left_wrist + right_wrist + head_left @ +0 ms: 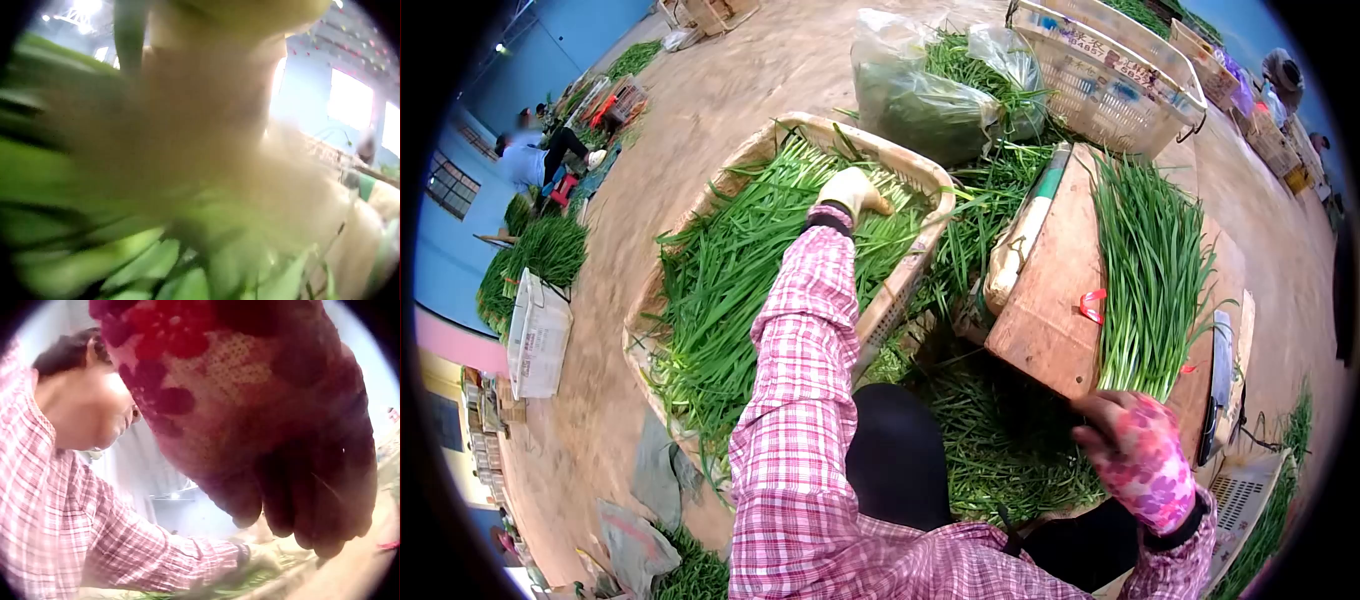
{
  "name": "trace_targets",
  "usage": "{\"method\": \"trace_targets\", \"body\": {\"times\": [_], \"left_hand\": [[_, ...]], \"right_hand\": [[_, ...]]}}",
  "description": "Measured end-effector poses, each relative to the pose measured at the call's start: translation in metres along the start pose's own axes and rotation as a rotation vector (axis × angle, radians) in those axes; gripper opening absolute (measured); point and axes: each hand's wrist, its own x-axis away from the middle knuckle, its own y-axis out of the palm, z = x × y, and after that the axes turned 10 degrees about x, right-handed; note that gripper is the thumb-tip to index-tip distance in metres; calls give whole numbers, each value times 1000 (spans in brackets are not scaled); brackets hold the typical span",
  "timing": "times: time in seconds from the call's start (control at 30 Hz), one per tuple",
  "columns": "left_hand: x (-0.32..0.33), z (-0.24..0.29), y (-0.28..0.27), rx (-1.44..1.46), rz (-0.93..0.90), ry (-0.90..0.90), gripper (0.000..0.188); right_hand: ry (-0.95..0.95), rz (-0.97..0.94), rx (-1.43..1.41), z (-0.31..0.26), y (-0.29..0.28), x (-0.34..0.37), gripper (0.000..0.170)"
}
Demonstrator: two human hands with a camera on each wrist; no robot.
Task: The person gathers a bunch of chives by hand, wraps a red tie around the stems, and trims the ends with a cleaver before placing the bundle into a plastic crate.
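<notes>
In the head view my left hand [852, 192], in a pale glove, touches the stalks at the far end of green leafy stalks [740, 270] in a plastic crate [930, 240]. Most of its fingers are hidden, and the left wrist view is too blurred to show a grip. My right hand [1135, 455], in a pink floral glove with bare fingertips, hangs loosely bent near the cut ends of a stalk bundle [1150, 270] on a wooden board [1045, 325]. Its fingers [312, 500] hold nothing. A red tape piece [1092, 306] lies beside the bundle.
A knife [1220, 370] lies at the board's right side, a pale roll [1010, 260] along its left. Beyond stand a stuffed clear bag [930, 100] and a white crate [1100, 75]. Loose greens [1010, 440] cover the ground between my legs. A person [525, 160] sits far left.
</notes>
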Motion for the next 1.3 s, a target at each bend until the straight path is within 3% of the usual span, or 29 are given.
{"method": "trace_targets", "body": {"times": [0.1,0.13,0.17,0.2,0.27,0.3,0.33,0.37,0.43,0.5,0.57,0.63,0.67,0.7,0.77,0.83,0.9,0.93,1.03,1.1,1.17,1.23,1.3], "left_hand": [[19,-13,-34,255,-2,48,64],[39,-8,-47,376,35,-20,55],[45,-16,-51,696,-30,80,45],[46,-22,-56,735,-24,143,42],[57,-30,-67,853,-43,232,38],[68,-30,-72,929,-71,260,37],[62,-40,-74,904,-81,348,36],[63,-43,-74,914,-38,329,35],[63,-55,-68,953,-62,506,33],[73,-48,-72,817,-25,447,32],[63,-57,-68,908,-41,429,32],[57,-63,-66,944,-27,422,32],[53,-66,-64,969,-16,419,32],[56,-65,-64,975,-4,395,34],[63,-61,-64,977,14,342,37],[73,-55,-65,998,14,359,41],[87,-51,-68,1046,17,450,37],[101,-47,-78,1086,89,411,37],[153,-45,-125,1180,106,443,33],[159,-62,-140,1209,104,602,34],[173,-71,-146,1103,151,642,37],[190,-76,-141,1181,129,688,41],[207,-75,-130,1140,178,691,50]], "right_hand": [[-133,-81,88,-32,0,-50,27],[-193,-38,93,-36,13,-69,26],[-224,-60,78,-42,26,-93,26],[-253,-66,75,-45,45,-120,27],[-248,43,129,-49,96,-179,32],[-209,41,222,-55,111,-209,39],[-183,156,333,-54,140,-237,48],[-153,203,350,-60,155,-257,48],[-323,336,291,-61,178,-289,49],[-296,248,343,-53,203,-307,49],[-170,-344,519,-46,208,-311,41],[-20,-343,388,-45,212,-319,43],[8,-159,445,-44,215,-320,50],[-27,90,242,-41,210,-315,59],[-167,302,247,-48,213,-321,64],[-290,114,472,-60,216,-323,65],[-360,-257,516,-49,262,-329,66],[-273,-347,292,-45,278,-324,70],[-257,-353,268,-49,272,-319,73],[-282,-412,249,-38,269,-326,76],[-237,-962,369,-61,166,-337,79],[-128,-197,83,-66,134,-312,86],[-285,382,-46,-92,97,-295,98]]}}
